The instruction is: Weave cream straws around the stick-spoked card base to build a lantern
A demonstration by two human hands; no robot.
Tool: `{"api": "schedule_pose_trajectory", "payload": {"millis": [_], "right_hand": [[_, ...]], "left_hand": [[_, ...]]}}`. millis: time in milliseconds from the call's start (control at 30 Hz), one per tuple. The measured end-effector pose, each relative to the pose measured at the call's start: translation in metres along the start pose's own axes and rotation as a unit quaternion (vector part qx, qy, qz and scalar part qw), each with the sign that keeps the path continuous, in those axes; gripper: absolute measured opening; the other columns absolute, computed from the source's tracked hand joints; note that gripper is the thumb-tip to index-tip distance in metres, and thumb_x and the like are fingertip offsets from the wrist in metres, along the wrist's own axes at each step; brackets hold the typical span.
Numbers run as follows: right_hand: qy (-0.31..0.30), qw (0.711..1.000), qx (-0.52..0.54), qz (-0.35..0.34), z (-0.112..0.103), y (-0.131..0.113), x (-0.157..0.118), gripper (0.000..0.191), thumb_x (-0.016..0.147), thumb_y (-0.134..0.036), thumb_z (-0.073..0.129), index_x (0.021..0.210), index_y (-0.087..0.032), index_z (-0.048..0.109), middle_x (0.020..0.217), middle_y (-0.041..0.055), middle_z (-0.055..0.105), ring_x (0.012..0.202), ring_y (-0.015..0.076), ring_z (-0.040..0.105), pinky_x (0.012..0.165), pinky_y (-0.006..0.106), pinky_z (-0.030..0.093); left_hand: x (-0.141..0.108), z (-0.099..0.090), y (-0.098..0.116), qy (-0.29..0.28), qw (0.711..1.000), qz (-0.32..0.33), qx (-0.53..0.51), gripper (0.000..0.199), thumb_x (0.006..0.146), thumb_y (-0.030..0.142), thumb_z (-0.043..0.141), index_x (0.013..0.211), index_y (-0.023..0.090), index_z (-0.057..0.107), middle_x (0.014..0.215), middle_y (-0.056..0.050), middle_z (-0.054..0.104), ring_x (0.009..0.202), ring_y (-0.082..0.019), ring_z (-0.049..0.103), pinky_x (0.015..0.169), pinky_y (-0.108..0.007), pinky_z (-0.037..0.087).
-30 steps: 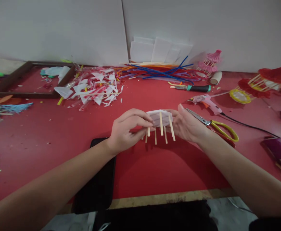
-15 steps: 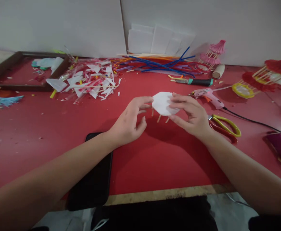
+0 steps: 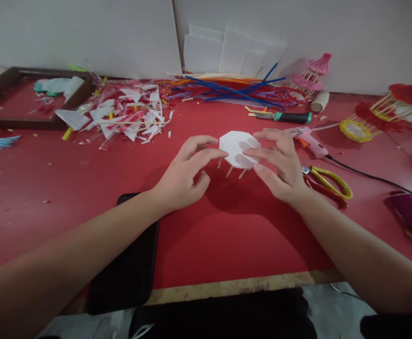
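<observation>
1. The left hand (image 3: 185, 176) touched the left edge of the white paper piece (image 3: 236, 148) with loosely spread fingertips.
2. The piece, standing on thin wooden sticks (image 3: 230, 171) over the red table (image 3: 86, 188), looked light and fragile, best held by its rim.
3. The right hand (image 3: 280, 165) pinched its right edge, fingers closed on the paper.

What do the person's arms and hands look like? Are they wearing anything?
Both arms are bare, with no sleeves in view. The left hand and right hand wear no gloves, and no rings, watch or bracelets can be seen. The fingernails look short and plain.
</observation>
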State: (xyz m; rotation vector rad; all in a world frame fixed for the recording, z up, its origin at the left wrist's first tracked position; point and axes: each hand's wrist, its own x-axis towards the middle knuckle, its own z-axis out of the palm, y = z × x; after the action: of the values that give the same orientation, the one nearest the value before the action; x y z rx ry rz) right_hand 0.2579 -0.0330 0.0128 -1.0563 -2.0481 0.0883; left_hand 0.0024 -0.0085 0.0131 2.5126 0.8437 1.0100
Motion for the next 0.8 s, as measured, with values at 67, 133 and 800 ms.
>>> {"api": "schedule_pose_trajectory", "payload": {"millis": [67, 133, 800], "right_hand": [[-0.006, 1.000, -0.019, -0.002, 0.002, 0.000, 0.001, 0.024, 0.092, -0.034, 0.055, 0.110, -0.032, 0.070, 0.132, 0.0067, 0.054, 0.127, 0.0313, 0.049, 0.110, 0.056, 0.036], [-0.006, 1.000, -0.027, 0.001, 0.004, 0.000, 0.001, 0.023, 0.092, -0.034, 0.056, 0.109, -0.031, 0.070, 0.133, 0.0076, 0.052, 0.126, 0.0306, 0.049, 0.108, 0.055, 0.038], [0.111, 0.978, 0.128, 0.120, 0.013, -0.016, 0.001, 0.017, 0.086, -0.033, 0.069, 0.102, -0.029, 0.073, 0.119, 0.0065, 0.062, 0.115, 0.0233, 0.060, 0.099, 0.045, 0.051]], "left_hand": [[-0.001, 0.001, 0.000, -0.007, 1.000, 0.009, 0.003, 0.057, 0.073, -0.003, 0.047, 0.121, 0.024, 0.059, 0.134, -0.012, 0.048, 0.124, -0.026, 0.053, 0.105, -0.048, 0.047], [-0.001, 0.001, -0.001, -0.013, 1.000, 0.012, 0.007, 0.055, 0.075, -0.003, 0.047, 0.121, 0.024, 0.059, 0.134, -0.012, 0.048, 0.122, -0.026, 0.054, 0.106, -0.048, 0.046], [-0.002, -0.005, 0.009, 0.059, 0.992, 0.094, 0.058, 0.044, 0.084, 0.018, 0.065, 0.127, 0.023, 0.052, 0.138, -0.017, 0.051, 0.131, -0.032, 0.049, 0.106, -0.052, 0.042]]}}
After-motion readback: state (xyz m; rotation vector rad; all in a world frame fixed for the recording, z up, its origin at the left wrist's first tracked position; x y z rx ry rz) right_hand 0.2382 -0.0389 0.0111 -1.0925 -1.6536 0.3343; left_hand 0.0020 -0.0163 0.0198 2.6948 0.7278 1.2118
